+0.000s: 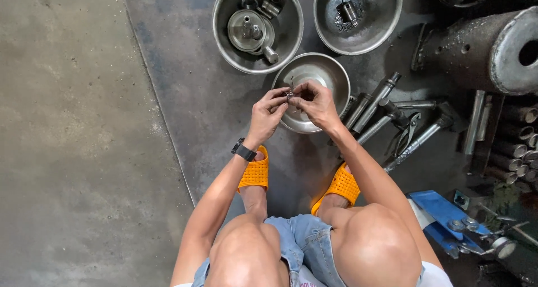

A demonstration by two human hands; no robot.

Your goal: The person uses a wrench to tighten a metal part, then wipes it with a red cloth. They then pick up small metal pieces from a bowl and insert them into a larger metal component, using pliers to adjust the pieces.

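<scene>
- We see three round metal bowls on the dark steel floor plate (185,68), with a fourth rim just cut off at the top right.
- The left bowl (224,38) holds a smaller round metal dish (246,29) with a short cylinder lying against its lower edge, plus one or two dark parts near the top rim.
- The right bowl (386,24) holds one small cylindrical part (348,11) and a scatter of tiny pins beside it; we cannot count them.
- The near bowl (322,68) sits right under the hands, and we cannot tell what lies in it.
- Our left hand (268,114) and right hand (317,103) meet above that bowl, fingertips pinched narrowly on one small dark metal part (290,94) between them.
- To the right of the near bowl lie several long steel rods (375,99), at least four, and one pair of pliers (408,131).
- Two orange sandals (255,172) rest on the plate.
</scene>
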